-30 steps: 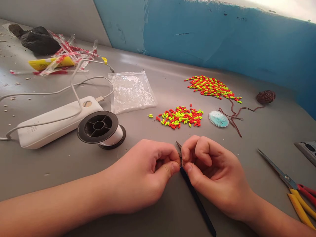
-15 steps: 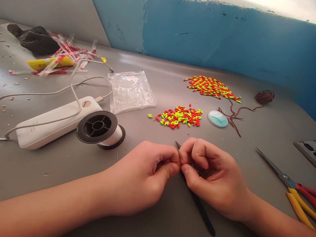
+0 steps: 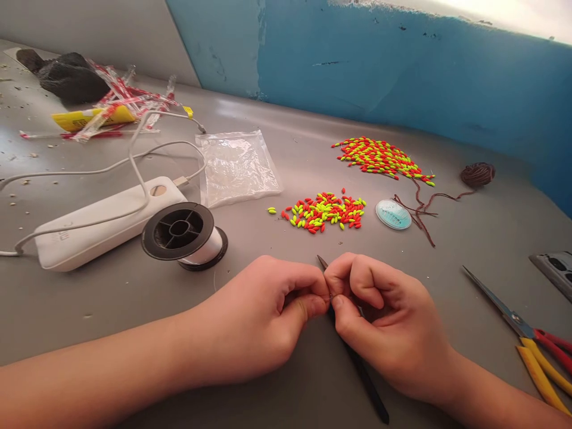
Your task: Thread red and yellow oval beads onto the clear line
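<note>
My left hand (image 3: 259, 316) and my right hand (image 3: 388, 325) rest on the grey table (image 3: 277, 143), fingertips pressed together. Both pinch a tiny piece between thumb and forefinger; it is too small to identify. A slim dark tool (image 3: 364, 381) lies on the table under my right hand, its pointed tip showing just above the fingers. A black spool of clear line (image 3: 181, 233) stands left of my left hand. A near pile of small red and yellow-green beads (image 3: 326, 211) lies just beyond the hands, and a far bead pile (image 3: 379, 156) lies farther back.
A white power bank (image 3: 102, 220) with cable and a clear plastic bag (image 3: 236, 167) lie at the left. Red-and-white wrappers (image 3: 111, 104) sit far left. A round teal case (image 3: 393, 214), brown cord ball (image 3: 478, 174), scissors (image 3: 504, 310) and yellow-handled pliers (image 3: 543, 369) lie right. A blue wall (image 3: 402, 71) is behind.
The hands have stayed pressed together with only slight finger shifts; the right hand has slid a little lower over the dark tool.
</note>
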A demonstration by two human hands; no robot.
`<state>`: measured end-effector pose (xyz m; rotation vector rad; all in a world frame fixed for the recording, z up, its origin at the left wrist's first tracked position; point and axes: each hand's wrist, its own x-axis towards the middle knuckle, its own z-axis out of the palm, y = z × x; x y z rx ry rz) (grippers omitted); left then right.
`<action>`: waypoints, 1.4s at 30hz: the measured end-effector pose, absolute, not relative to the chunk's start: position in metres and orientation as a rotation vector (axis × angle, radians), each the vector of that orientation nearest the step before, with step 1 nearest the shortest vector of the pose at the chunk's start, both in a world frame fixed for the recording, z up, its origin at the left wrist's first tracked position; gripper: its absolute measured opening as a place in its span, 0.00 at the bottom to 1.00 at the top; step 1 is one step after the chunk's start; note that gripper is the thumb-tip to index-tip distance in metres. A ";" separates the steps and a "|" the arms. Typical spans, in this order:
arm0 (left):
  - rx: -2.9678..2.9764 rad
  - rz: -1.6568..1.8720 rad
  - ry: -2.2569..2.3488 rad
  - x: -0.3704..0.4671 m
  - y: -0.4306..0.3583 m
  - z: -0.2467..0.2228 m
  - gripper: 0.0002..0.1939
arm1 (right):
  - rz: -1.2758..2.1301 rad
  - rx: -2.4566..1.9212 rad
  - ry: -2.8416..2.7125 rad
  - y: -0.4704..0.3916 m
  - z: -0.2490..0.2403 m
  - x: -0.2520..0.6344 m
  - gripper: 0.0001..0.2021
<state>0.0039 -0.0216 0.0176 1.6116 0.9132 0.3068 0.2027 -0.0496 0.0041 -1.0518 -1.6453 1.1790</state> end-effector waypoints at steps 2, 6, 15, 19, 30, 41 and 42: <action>1.607 0.322 0.908 0.004 -0.021 0.018 0.10 | 1.156 -1.062 -1.649 -0.050 0.006 0.203 0.20; 1.605 0.320 0.912 0.005 -0.019 0.019 0.10 | 1.165 -1.073 -1.633 -0.051 0.008 0.203 0.19; 1.706 0.396 0.968 0.004 -0.019 0.017 0.08 | 1.212 -1.121 -1.576 -0.049 0.008 0.203 0.19; 1.811 0.452 1.011 0.003 -0.018 0.018 0.08 | 1.211 -1.136 -1.568 -0.048 0.005 0.206 0.19; 1.800 0.438 1.011 0.001 -0.019 0.021 0.09 | 1.357 -1.155 -1.470 -0.049 0.004 0.209 0.19; 1.682 0.407 1.011 0.000 -0.013 0.022 0.09 | 1.454 -1.123 -1.397 -0.048 0.006 0.209 0.20; 1.675 0.405 1.008 0.000 -0.013 0.023 0.09 | 1.443 -1.118 -1.390 -0.046 0.005 0.210 0.20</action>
